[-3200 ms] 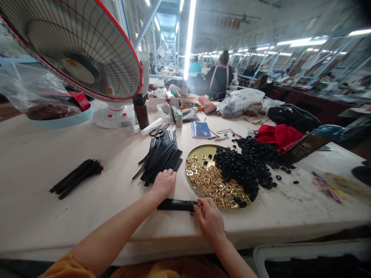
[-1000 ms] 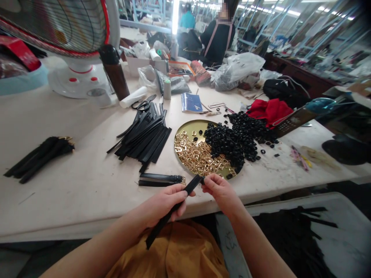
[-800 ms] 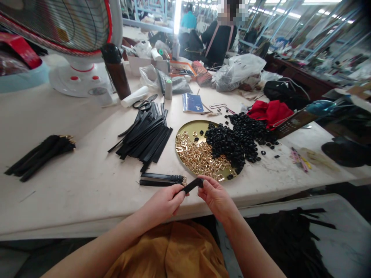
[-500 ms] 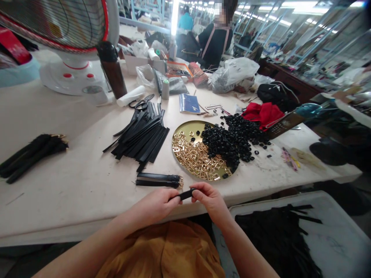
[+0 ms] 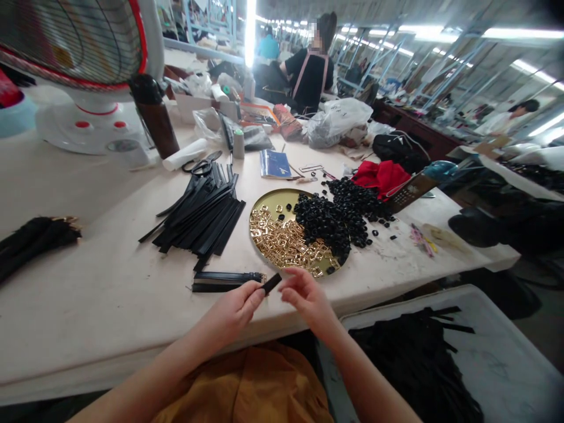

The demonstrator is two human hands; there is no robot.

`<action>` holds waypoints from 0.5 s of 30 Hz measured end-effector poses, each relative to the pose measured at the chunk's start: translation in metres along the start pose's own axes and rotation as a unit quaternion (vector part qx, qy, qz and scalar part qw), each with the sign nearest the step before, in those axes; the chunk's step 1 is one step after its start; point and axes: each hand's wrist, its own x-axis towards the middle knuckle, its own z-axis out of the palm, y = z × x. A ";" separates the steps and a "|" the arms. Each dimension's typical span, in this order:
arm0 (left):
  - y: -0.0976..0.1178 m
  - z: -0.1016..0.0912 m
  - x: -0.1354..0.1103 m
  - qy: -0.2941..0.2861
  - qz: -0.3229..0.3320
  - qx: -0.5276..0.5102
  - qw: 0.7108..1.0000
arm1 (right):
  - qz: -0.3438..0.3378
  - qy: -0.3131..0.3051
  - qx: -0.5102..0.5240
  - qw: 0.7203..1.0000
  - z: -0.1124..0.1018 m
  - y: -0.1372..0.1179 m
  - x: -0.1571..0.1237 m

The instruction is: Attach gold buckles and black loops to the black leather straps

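My left hand (image 5: 241,305) pinches a short black strap (image 5: 272,284) whose end points up and right over the table's front edge. Just right of that end, my right hand (image 5: 304,296) has its fingers apart with nothing visible in them. Beyond the hands lies a round gold tray (image 5: 282,195) with many gold buckles (image 5: 282,244) and a heap of black loops (image 5: 339,211) that spills over its right side. A few straps with buckles (image 5: 227,282) lie beside my left hand. Farther back fans a pile of loose black straps (image 5: 198,217).
A fan (image 5: 83,120) and a dark bottle (image 5: 154,117) stand at the back left. Scissors (image 5: 202,164), a thread spool (image 5: 238,144), a blue booklet (image 5: 275,164) and red cloth (image 5: 381,176) lie farther back. A white bin (image 5: 497,346) holds black straps below right. A co-worker (image 5: 311,73) is beyond.
My right hand has let go of the strap's end and opened. The strap stays in my left hand. The whole view has shifted a little.
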 end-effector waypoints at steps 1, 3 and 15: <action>-0.001 0.000 0.001 0.006 -0.012 -0.022 1.000 | -0.038 0.044 -0.127 0.990 -0.013 0.000 0.008; -0.002 0.001 0.002 0.014 -0.025 -0.056 0.998 | -0.075 0.077 -0.378 0.919 -0.033 -0.002 0.027; -0.006 0.004 -0.001 0.011 -0.025 -0.058 0.998 | -0.048 -0.026 -0.663 0.747 -0.035 0.002 0.076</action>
